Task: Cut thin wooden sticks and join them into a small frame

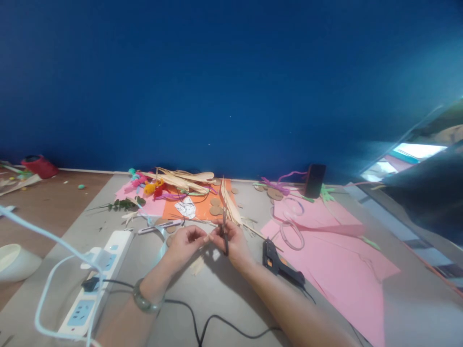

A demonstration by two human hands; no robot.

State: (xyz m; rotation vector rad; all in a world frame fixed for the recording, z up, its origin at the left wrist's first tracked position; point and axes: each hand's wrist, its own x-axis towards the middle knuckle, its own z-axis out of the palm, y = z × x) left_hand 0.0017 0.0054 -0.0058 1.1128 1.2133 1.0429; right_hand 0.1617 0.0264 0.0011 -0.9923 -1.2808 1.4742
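Note:
My left hand (pixel 185 246) is closed in a pinch, its thumb and fingertips meeting those of my right hand; what it pinches is too small to make out. My right hand (pixel 235 246) is closed around a pair of scissors (pixel 226 237), blades pointing up and away from me. Just beneath my hands are a pale husk-like scrap (pixel 197 266) and a small white bit (pixel 216 254). Beyond my fingers lie an orange sheet (pixel 202 208) with round brown discs (pixel 216 207) and a long dried husk strip (pixel 230 202).
A black glue gun (pixel 280 265) rests right of my hands, near pink paper (pixel 347 270). The white power strip (pixel 108 262) lies left, with cables crossing the table. Dried husks (pixel 184 180), purple pipe cleaners (pixel 277 184) and a phone (pixel 315 180) stand along the blue wall (pixel 231 86).

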